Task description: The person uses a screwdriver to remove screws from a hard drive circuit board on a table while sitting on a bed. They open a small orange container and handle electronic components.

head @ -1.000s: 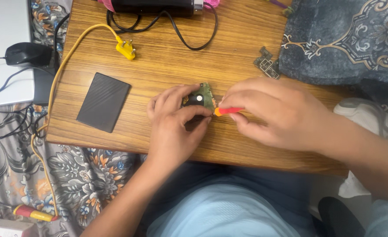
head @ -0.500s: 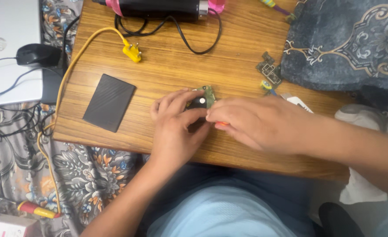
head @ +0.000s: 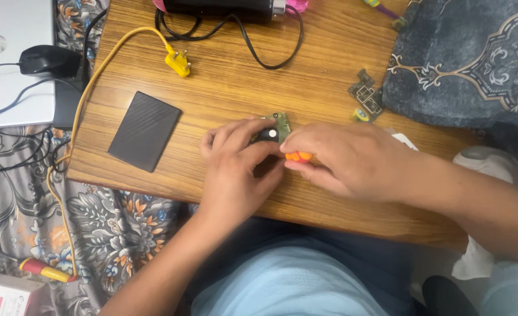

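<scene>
A small green circuit board [head: 280, 124] with a black part on it lies near the front middle of the wooden table [head: 230, 88]. My left hand [head: 235, 169] rests on the table with its fingers pressed on the board, holding it in place. My right hand [head: 344, 158] comes in from the right and grips an orange-handled tool [head: 298, 156]; only the handle's end shows between the fingers, beside the board. The tool's tip is hidden by the hands.
A black ribbed flat case [head: 145, 131] lies left of the hands. A yellow plug [head: 178, 63] and cable, a black corded device [head: 224, 7], loose circuit pieces [head: 365, 98], a dark patterned cloth [head: 470, 64], a laptop [head: 7, 58] and mouse [head: 48, 58] surround them. A red-yellow screwdriver [head: 45, 270] lies lower left.
The view has shifted slightly. My right hand slid over the board and back a little, so the orange handle shows again. My left hand stays on the board.
</scene>
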